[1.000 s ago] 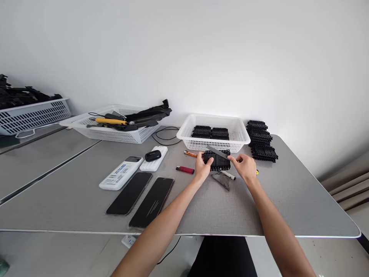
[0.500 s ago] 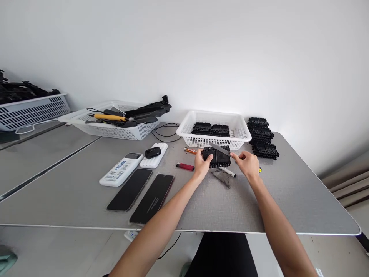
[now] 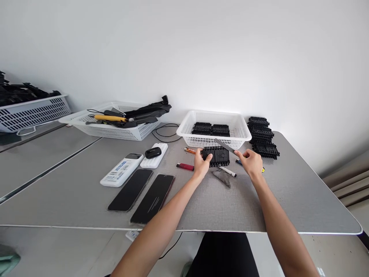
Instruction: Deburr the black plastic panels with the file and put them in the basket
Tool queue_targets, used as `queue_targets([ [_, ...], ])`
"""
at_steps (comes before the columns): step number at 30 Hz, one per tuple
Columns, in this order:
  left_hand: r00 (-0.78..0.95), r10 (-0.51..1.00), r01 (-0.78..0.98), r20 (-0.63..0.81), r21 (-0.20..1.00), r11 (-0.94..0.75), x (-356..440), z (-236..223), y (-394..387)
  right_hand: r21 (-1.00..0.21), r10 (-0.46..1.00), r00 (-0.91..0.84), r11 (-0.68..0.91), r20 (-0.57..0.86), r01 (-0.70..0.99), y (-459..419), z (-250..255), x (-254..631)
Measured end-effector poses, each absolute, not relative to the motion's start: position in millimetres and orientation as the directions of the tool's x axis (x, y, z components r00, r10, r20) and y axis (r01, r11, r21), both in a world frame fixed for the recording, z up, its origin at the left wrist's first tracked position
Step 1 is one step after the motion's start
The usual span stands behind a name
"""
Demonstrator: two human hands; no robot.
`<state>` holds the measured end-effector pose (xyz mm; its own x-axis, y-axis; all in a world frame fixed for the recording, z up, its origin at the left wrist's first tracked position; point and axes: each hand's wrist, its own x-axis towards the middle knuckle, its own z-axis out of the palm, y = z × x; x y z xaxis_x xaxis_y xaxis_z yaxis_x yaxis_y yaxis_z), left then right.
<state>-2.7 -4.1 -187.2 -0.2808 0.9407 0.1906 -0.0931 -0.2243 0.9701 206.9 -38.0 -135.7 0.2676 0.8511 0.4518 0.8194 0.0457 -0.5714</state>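
Note:
My left hand (image 3: pixel 202 163) grips a black rectangular plastic part (image 3: pixel 219 157) with toothed long edges by its left end, thumb on top. My right hand (image 3: pixel 251 162) is closed around the handle end of a flat grey file (image 3: pixel 225 146). The blade points up and to the left, by the part's upper right corner; whether they touch I cannot tell. Beneath lie a white marker (image 3: pixel 227 171) and a dark grey scrap of cloth (image 3: pixel 221 178). Left of the part are a red lighter (image 3: pixel 185 166) and an orange-labelled item (image 3: pixel 190 150).
Behind my hands stands a white basket (image 3: pixel 184 133) holding similar black parts (image 3: pixel 220 130). More are stacked (image 3: pixel 263 138) to its right. Two phones (image 3: pixel 152 199), white power banks (image 3: pixel 121 171) and a black case (image 3: pixel 153 152) lie left. Another basket (image 3: pixel 115 132) holds a yellow-handled tool (image 3: pixel 110 118).
My right hand has drawn the file to the right, so less of the blade lies across the black part. My left hand keeps its hold. The view has tilted down slightly.

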Motion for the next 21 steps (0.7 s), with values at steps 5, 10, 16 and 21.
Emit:
queue_targets([
  [5, -0.267, 0.94, -0.079, 0.211, 0.968, -0.24, -3, -186, -4, -0.569, 0.873, 0.194, 0.111, 0.448, 0.815, -41, -137, 192],
  [10, -0.25, 0.937, -0.043, 0.245, 0.964, -0.263, -4, -182, -7, -0.573, 0.877, 0.198, 0.102, 0.437, 0.813, -40, -138, 197],
  [16, -0.245, 0.941, -0.003, 0.236, 0.97, -0.244, -6, -181, -7, -0.591, 0.857, 0.254, 0.07, 0.448, 0.804, -39, -136, 208],
  [21, -0.229, 0.94, -0.012, 0.252, 0.965, -0.262, -6, -184, -5, -0.578, 0.885, 0.189, 0.105, 0.426, 0.809, -40, -137, 197],
])
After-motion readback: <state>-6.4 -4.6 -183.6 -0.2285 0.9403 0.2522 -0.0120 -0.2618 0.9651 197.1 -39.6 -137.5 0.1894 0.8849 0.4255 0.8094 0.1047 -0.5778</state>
